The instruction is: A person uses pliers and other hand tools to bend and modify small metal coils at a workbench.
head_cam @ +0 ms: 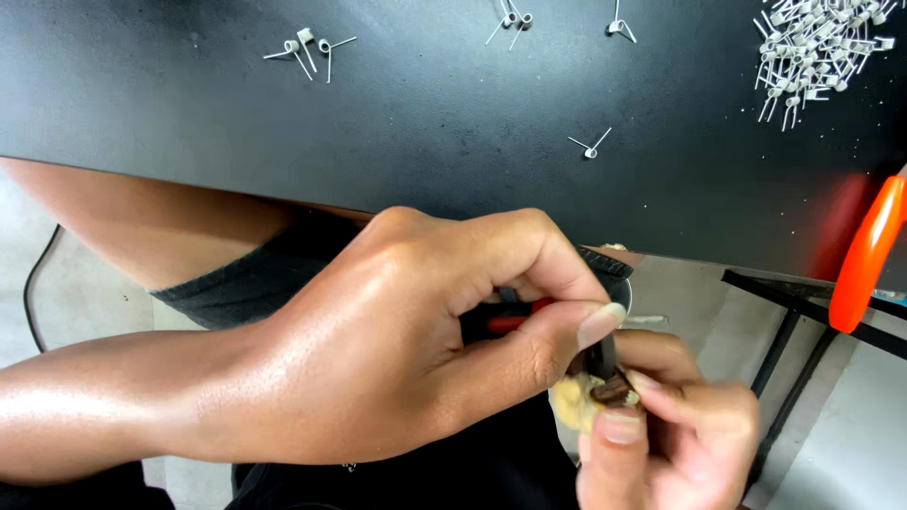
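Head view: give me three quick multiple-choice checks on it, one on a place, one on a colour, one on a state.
1. Where is the big pile of metal springs?
A. table's top right
B. on the floor
C. on the lap

2. What colour is the tool handle in the left hand?
A. green
B. red and black
C. white

3. What is the right hand doing?
A. lying flat
B. pinching a small brown piece
C. pointing

Answers: 1 A, the heap lies at the black table's far right corner; 2 B, red and black show between the fingers; 3 B, fingertips close on the brown piece.

Single head cam, looks steeply down, close over hands, prob. near black table (425, 113) edge.
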